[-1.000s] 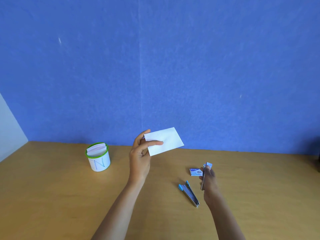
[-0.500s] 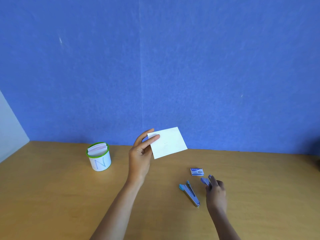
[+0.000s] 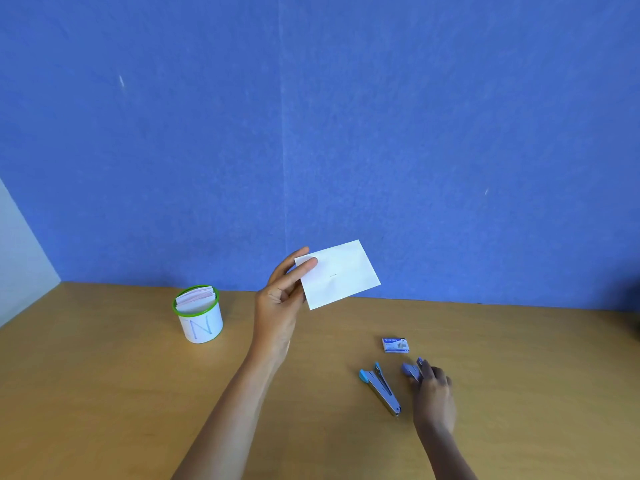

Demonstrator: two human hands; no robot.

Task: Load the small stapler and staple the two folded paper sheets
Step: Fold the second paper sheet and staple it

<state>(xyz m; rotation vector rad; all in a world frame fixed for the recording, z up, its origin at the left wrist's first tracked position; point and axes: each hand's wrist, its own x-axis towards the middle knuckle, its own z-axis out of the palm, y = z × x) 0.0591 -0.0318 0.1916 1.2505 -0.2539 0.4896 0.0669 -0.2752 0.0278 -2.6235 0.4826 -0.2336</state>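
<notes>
- A folded white paper (image 3: 338, 274) is being held up above the bench (image 3: 104, 393), in front of the blue wall (image 3: 311, 116), tilting with its right end higher; a small dark mark, possibly a staple, is showing near its middle.
- The left hand (image 3: 280, 303) is pinching the paper's left edge, its grip closing on the sheet with the thumb in front and the fingers behind.
- A small purple stapler (image 3: 412, 370) is lying low at the bench surface, just right of a second tool; whether it is resting flat cannot be told.
- The right hand (image 3: 433, 393) is reaching down onto the purple stapler, fingertips touching it; the fingers are hiding most of the tool, so it cannot be told whether the grip is closing on it or merely resting against it.
- A long blue-and-silver stapler (image 3: 380, 388) is lying open on the bench just left of the right hand, its blue end pointing away from the person.
- A small staple box (image 3: 395, 345) is sitting flat on the bench just beyond both staplers, apart from them.
- A white cup (image 3: 200, 317) with a green rim and the letter N on its side is standing well to the left, holding a stack of folded papers (image 3: 194, 296).
</notes>
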